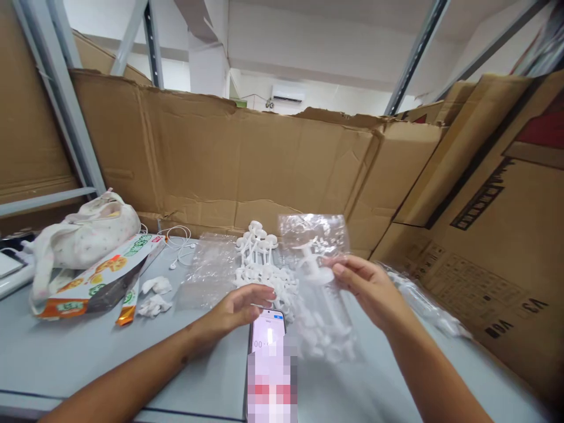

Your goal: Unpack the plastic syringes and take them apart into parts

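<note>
My right hand [374, 288] pinches a clear plastic bag [315, 226] near its upper part, with thumb and fingers closed on it. White plastic pieces with round, disc-like ends show inside; some are gathered at the bottom of the bag. To the left, my left hand [224, 314] is open and holds nothing, its fingers apart from the thumb. It hovers by the top of a phone [268, 330] whose screen shows a timer, partly blurred out. Behind both hands, a pile of similar white plastic pieces [259, 273] lies on the grey table [194, 376].
Flat clear bags [207, 267] lie left of the pile. More filled clear bags [425, 305] rest along the cardboard on the right. At left are a white fabric bag [97, 229], a food box [106, 276], crumpled tissues [154, 305] and earphones [176, 244]. Cardboard walls [264, 158] enclose the back.
</note>
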`<control>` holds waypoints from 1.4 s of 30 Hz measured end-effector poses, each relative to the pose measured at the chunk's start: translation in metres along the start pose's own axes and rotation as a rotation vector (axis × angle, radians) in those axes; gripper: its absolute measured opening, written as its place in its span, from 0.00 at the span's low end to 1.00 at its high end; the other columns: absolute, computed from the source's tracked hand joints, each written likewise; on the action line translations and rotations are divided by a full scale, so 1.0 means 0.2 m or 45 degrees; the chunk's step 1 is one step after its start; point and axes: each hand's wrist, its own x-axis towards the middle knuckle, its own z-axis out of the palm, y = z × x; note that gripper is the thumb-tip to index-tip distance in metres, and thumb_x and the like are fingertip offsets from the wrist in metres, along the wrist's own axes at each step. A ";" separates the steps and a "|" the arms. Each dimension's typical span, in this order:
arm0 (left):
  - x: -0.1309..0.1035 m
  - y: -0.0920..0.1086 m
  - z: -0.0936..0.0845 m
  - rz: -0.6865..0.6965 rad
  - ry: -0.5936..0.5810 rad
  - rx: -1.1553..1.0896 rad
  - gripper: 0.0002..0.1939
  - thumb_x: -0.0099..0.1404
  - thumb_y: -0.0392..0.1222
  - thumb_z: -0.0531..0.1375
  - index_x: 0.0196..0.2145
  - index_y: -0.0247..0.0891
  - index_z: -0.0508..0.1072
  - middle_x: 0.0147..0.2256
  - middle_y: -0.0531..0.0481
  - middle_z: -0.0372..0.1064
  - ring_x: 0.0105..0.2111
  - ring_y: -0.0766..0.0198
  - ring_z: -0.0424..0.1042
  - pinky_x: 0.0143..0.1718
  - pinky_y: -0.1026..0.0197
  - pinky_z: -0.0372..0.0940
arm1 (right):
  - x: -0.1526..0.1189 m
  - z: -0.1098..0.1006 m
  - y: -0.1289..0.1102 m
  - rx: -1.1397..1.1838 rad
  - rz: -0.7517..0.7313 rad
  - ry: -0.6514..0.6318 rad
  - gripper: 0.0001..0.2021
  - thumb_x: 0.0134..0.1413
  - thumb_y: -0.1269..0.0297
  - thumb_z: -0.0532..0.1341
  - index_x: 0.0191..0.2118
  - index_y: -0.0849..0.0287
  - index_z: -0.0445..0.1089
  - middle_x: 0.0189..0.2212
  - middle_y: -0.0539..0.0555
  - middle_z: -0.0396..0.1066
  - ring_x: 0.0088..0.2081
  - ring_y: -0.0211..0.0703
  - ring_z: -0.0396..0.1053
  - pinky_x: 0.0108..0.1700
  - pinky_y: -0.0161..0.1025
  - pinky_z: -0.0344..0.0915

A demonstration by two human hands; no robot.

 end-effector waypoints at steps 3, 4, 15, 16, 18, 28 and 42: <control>-0.01 0.01 0.05 0.050 0.070 -0.040 0.20 0.57 0.55 0.61 0.39 0.37 0.69 0.43 0.43 0.69 0.43 0.57 0.67 0.47 0.54 0.60 | -0.02 0.16 0.01 0.059 0.068 -0.138 0.14 0.43 0.55 0.66 0.34 0.58 0.74 0.30 0.55 0.74 0.27 0.40 0.69 0.24 0.35 0.64; -0.01 0.01 0.06 0.065 0.116 -0.042 0.17 0.58 0.54 0.61 0.34 0.36 0.68 0.38 0.45 0.70 0.40 0.60 0.68 0.44 0.56 0.61 | -0.02 0.19 0.01 0.074 0.094 -0.159 0.14 0.43 0.55 0.66 0.35 0.59 0.74 0.30 0.55 0.74 0.27 0.40 0.70 0.24 0.35 0.64; 0.00 0.00 0.03 -0.025 0.178 -0.257 0.20 0.55 0.55 0.62 0.30 0.38 0.58 0.38 0.49 0.65 0.32 0.65 0.69 0.33 0.60 0.66 | 0.06 0.22 0.08 0.372 0.308 -0.045 0.12 0.46 0.60 0.62 0.38 0.60 0.73 0.27 0.53 0.74 0.25 0.40 0.71 0.23 0.35 0.65; 0.00 -0.01 0.03 -0.048 0.139 -0.227 0.21 0.55 0.55 0.62 0.30 0.38 0.59 0.35 0.50 0.64 0.31 0.66 0.68 0.32 0.61 0.66 | 0.06 0.21 0.08 0.386 0.320 -0.049 0.13 0.47 0.60 0.62 0.39 0.60 0.73 0.28 0.54 0.74 0.25 0.41 0.72 0.24 0.36 0.66; 0.00 -0.02 0.04 -0.114 0.095 -0.143 0.19 0.56 0.54 0.62 0.30 0.37 0.60 0.31 0.52 0.63 0.30 0.66 0.67 0.32 0.61 0.66 | 0.06 0.21 0.08 0.402 0.335 -0.072 0.14 0.48 0.59 0.62 0.41 0.60 0.72 0.32 0.56 0.75 0.28 0.44 0.73 0.27 0.38 0.68; 0.02 -0.03 0.03 -0.028 0.276 -0.092 0.17 0.60 0.52 0.59 0.27 0.36 0.59 0.25 0.56 0.59 0.26 0.70 0.62 0.31 0.65 0.60 | 0.05 0.25 0.20 0.625 0.295 -0.286 0.20 0.52 0.58 0.62 0.51 0.54 0.66 0.42 0.55 0.73 0.42 0.44 0.70 0.41 0.39 0.65; 0.02 -0.06 0.04 -0.230 0.104 -0.012 0.17 0.60 0.53 0.58 0.29 0.37 0.58 0.21 0.54 0.65 0.22 0.66 0.70 0.25 0.64 0.62 | -0.04 0.36 0.28 0.660 0.256 -0.307 0.29 0.40 0.61 0.69 0.50 0.54 0.60 0.38 0.55 0.73 0.40 0.48 0.71 0.44 0.44 0.62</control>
